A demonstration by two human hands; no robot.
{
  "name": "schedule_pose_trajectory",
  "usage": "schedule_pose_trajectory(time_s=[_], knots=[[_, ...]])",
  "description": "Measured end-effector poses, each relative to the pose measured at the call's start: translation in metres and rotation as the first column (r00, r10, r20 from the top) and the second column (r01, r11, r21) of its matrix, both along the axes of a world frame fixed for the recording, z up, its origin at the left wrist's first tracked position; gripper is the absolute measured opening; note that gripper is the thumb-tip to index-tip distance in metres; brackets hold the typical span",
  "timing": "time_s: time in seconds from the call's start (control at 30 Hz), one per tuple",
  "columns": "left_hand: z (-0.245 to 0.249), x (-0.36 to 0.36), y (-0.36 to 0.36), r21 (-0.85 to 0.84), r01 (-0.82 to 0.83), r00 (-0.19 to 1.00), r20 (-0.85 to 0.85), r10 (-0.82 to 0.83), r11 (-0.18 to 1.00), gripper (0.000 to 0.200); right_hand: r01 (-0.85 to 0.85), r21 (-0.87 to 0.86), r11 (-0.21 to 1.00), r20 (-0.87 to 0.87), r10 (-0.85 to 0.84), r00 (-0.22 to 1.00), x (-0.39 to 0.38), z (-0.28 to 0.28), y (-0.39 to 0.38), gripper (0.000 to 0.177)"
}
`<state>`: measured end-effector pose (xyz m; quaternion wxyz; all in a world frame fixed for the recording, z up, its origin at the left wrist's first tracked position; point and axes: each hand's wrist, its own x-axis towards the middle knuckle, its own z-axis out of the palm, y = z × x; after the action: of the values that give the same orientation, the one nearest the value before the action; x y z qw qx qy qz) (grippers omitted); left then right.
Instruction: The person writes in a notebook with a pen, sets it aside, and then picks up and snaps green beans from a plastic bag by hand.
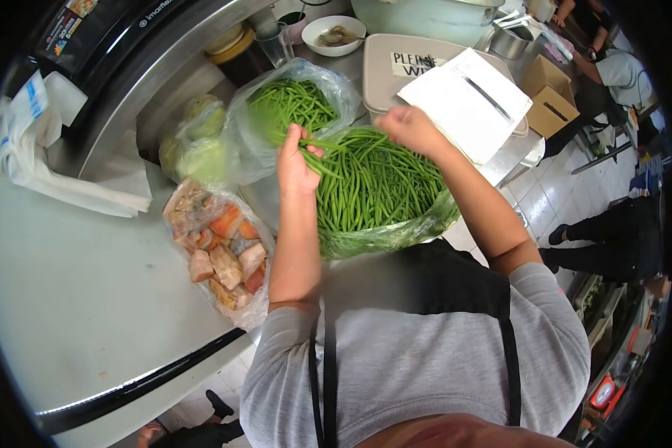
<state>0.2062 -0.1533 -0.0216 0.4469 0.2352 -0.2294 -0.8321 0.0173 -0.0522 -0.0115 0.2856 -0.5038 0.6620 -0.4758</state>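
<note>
My left hand (299, 163) is closed around a few green beans (322, 158), whose ends stick out past the fingers. Just to its right, my right hand (412, 130) is raised over the far edge of a big heap of long green beans (377, 183). Its fingers look curled together; motion blurs them, and anything between them is too small to name. The heap lies in an open clear plastic bag (381, 243) right in front of me. Beyond my left hand, a second clear bag (340, 93) holds shorter green bean pieces (295, 103).
On the left lie a bag of raw meat chunks (228, 261), a bag of pale green vegetables (201, 142) and white plastic bags (67, 179). A lidded bin (381, 67) carrying white paper (467, 104), a bowl (334, 35) and a cardboard box (546, 97) stand behind. Other people are nearby.
</note>
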Motion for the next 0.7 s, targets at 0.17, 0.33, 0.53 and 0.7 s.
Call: schedule_pose_trajectory(time_s=[0.17, 0.33, 0.53, 0.7], knots=[[-0.008, -0.007, 0.003, -0.097, 0.011, 0.963, 0.27, 0.016, 0.995, 0.015, 0.122, 0.15, 0.981, -0.774, 0.04, 0.631, -0.004, -0.059, -0.008, 0.014], [-0.025, -0.027, 0.018, -0.359, 0.199, 0.851, 0.524, 0.021, 0.912, 0.013, 0.165, 0.182, 0.969, -0.876, 0.084, 0.475, -0.003, -0.074, -0.009, 0.016], [-0.054, -0.044, 0.022, -0.635, 0.493, 0.61, 0.74, 0.285, 0.595, 0.011, -0.009, 0.017, 1.0, -0.859, 0.019, 0.511, 0.009, -0.034, 0.004, 0.011], [-0.042, -0.048, 0.027, -0.533, 0.448, 0.741, 0.671, 0.036, 0.718, 0.006, 0.003, 0.006, 1.0, -0.453, 0.0, 0.892, 0.009, -0.009, 0.008, 0.019]])
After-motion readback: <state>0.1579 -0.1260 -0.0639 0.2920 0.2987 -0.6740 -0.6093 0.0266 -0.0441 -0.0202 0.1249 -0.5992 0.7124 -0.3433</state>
